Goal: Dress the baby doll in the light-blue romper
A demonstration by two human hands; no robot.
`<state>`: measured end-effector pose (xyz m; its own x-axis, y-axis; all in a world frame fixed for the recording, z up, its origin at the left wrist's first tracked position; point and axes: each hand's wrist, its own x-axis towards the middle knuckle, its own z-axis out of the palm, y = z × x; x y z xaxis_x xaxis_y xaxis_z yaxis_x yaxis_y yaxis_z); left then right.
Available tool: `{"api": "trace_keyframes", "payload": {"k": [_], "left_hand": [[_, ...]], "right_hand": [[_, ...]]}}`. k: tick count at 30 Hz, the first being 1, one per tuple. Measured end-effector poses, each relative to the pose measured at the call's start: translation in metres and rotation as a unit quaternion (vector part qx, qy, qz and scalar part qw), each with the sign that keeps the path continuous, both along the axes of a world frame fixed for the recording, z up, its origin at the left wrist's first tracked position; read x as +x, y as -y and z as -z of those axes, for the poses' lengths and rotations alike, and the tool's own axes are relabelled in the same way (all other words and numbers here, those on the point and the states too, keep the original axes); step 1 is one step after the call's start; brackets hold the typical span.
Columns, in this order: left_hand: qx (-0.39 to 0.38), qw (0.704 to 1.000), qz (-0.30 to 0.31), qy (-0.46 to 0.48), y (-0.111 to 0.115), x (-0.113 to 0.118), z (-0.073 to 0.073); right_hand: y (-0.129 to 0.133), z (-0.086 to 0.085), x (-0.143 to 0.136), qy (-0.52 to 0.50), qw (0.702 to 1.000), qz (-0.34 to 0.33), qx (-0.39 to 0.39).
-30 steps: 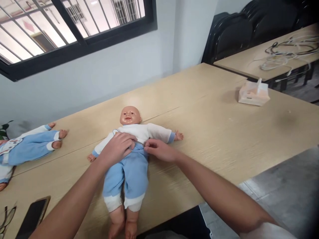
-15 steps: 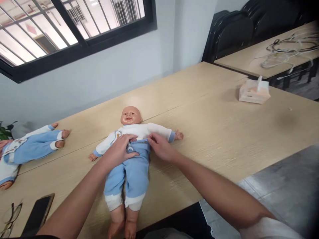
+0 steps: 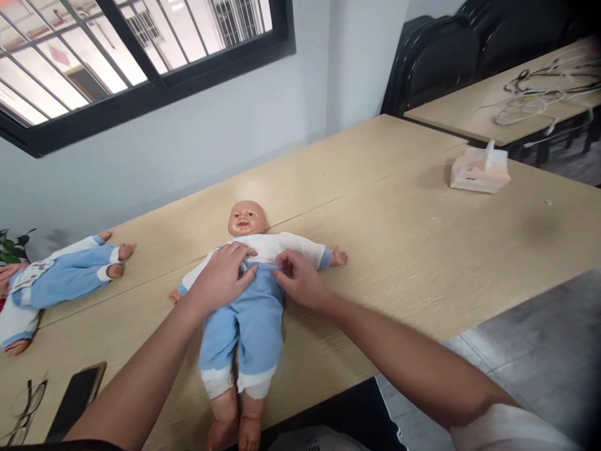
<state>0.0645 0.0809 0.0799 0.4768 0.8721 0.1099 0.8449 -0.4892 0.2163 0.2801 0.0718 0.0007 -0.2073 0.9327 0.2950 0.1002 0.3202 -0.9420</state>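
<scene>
Doll trousers [image 3: 260,332] are light blue with white cuffs [image 3: 254,384]. Doll top [image 3: 270,246] is white, edged blue. Table [image 3: 399,250] is pale tan.

No lettering, number or sign is legible here

A doll [image 3: 259,310] lies on its back on the worktop [image 3: 399,263], head toward the wall [image 3: 225,141], feet by the near edge. To its left lies a second doll [image 3: 70,272] (partly cut off by the view's edge), feet toward the first, with a plant [image 3: 13,246] behind it. At the near left are glasses [image 3: 29,404] and, just right of them, a phone [image 3: 76,401]. Far right sits a tissue box [image 3: 479,172]. Beyond it, another table [image 3: 455,113] carries tangled cables [image 3: 539,103], with chairs [image 3: 441,62] behind.
</scene>
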Motion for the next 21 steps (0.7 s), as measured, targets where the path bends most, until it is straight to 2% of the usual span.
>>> {"api": "trace_keyframes", "payload": {"k": [3,6,10,13,17,21], "left_hand": [[0.002,1.000,-0.005,-0.029,0.002,0.000,0.000],[0.023,0.998,-0.028,-0.050,0.007,0.002,0.003],[0.072,0.994,-0.064,-0.046,0.010,0.006,0.006],[0.092,0.992,-0.088,-0.008,0.009,0.005,0.007],[0.054,0.994,-0.088,0.018,0.007,-0.003,0.004],[-0.004,0.999,-0.046,0.008,0.005,-0.013,-0.005]], "right_hand": [[0.000,-0.001,-0.001,-0.062,0.998,0.003,-0.012],[0.000,-0.001,0.000,-0.048,0.999,0.006,-0.011],[0.003,0.000,0.004,0.021,0.995,0.004,0.094],[0.005,0.003,0.005,0.049,0.984,-0.031,0.169],[0.005,0.005,0.005,0.069,0.977,-0.059,0.193],[0.004,0.005,0.003,0.022,0.988,0.000,0.154]]}}
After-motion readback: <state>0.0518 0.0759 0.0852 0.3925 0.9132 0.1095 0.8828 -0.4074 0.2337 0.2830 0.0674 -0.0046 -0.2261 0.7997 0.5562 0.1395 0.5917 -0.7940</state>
